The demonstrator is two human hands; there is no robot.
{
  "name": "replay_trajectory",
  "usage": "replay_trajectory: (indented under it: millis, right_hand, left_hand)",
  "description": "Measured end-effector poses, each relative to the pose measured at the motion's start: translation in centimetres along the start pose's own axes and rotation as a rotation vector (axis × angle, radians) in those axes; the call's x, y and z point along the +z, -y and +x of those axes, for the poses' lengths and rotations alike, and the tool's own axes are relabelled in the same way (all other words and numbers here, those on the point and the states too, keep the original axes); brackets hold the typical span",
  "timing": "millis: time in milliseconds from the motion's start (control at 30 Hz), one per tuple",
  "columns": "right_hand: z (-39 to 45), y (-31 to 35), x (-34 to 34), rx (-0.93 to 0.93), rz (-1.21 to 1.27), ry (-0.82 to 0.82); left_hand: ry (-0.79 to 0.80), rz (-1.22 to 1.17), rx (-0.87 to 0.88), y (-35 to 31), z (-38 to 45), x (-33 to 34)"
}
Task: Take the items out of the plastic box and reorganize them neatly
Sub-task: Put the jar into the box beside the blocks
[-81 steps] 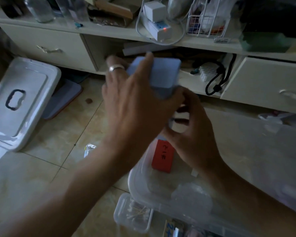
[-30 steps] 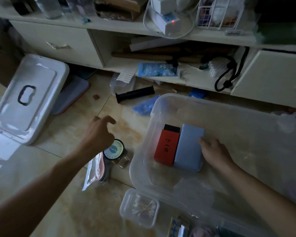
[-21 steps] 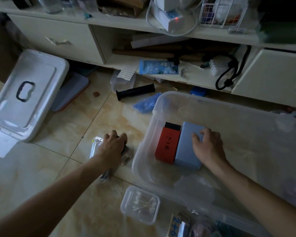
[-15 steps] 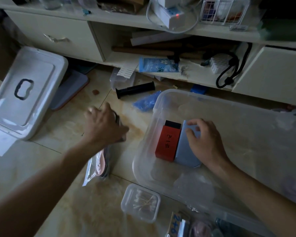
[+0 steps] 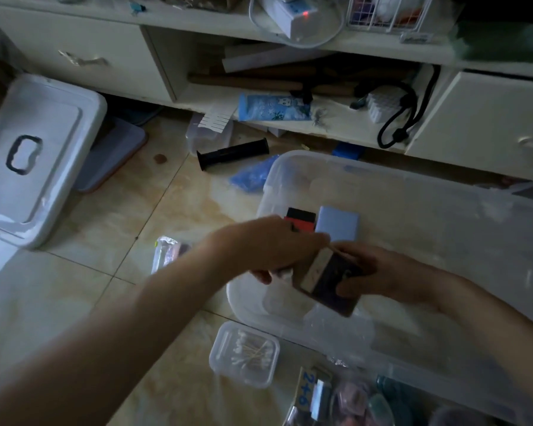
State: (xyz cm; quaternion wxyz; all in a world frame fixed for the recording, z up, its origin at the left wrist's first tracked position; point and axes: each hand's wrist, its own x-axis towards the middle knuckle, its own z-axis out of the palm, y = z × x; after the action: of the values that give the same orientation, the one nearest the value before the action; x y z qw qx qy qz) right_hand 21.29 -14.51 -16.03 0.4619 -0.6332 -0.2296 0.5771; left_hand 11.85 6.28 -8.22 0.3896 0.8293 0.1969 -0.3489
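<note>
A clear plastic box [image 5: 443, 210] is seen on the tiled floor [image 5: 105, 229], in front of a low white cabinet [image 5: 336, 41]. Inside it, at its far-left corner, 2 small boxes are stood side by side and touching: a red-and-black one [image 5: 302, 221] on the left and a pale blue one [image 5: 337, 224] on the right. Above the near-left part of the box, a flat dark packet [image 5: 330, 279] with a pale strip along one edge is held tilted between both hands. It is gripped by the right hand [image 5: 382, 273], with the thumb curled over its face. The left hand [image 5: 274, 244] is brought against its left edge with curled fingers; through the blur it cannot be told whether that hand is actually gripping it.

Left of the box, a clear bag with pinkish contents [image 5: 166, 253] is lying on the floor. Just in front of the box's near-left corner, a small clear container of cotton swabs [image 5: 243, 353] is set down. A black cylindrical grip [image 5: 233, 153] and a blue plastic bag [image 5: 250, 178] are lying beyond the box, and a white lid [image 5: 28, 161] with a dark handle opening is lying at the far left.
</note>
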Motion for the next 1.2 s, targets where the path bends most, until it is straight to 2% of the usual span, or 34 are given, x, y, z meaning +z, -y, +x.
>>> replay_trajectory:
  millis: [67,133,233,333,433,567,700,867,1000,1100,1200]
  right_hand:
    - [-0.3,-2.7,-0.9,0.193,0.009,0.069]
    - [0.3,-4.6,-1.0,0.343,0.02,0.051]
    - [1.6,-6.0,-0.9,0.457,0.012,0.017]
    - [3.0,-7.1,-0.8,0.553,0.092,-0.058]
    - [4.3,-8.4,-0.1,0.57,0.189,-0.141]
    - [5.2,-9.8,0.4,0.583,0.19,-0.223]
    - [5.1,-10.1,0.2,0.623,0.218,-0.217]
    - [4.5,-9.6,-0.1,0.531,0.331,-0.162]
    - [4.7,-9.6,-0.3,0.557,0.361,-0.193]
    - [4.7,-9.2,-0.1,0.568,0.36,-0.197]
    - [4.0,-8.3,-0.5,0.604,0.288,-0.153]
  left_hand:
    - [0.025,0.172,-0.025,0.8,2.3,2.5]
    - [0.054,0.249,-0.035,1.8,4.2,4.4]
    - [0.127,0.235,-0.029,3.0,5.8,6.0]
    - [0.135,0.308,-0.042,3.9,6.7,7.0]
    - [0.126,0.355,-0.04,4.9,7.4,7.8]
    - [0.07,0.445,-0.024,4.9,7.1,8.3]
    - [-0.029,0.439,-0.061,5.1,7.1,8.9]
    - [-0.086,0.426,-0.087,4.7,6.7,8.7]
    - [-0.224,0.556,-0.04,3.7,5.6,9.1]
    - [-0.295,0.519,-0.026,2.3,4.7,8.2]
    - [-0.498,0.463,0.026,1.6,3.4,5.6]
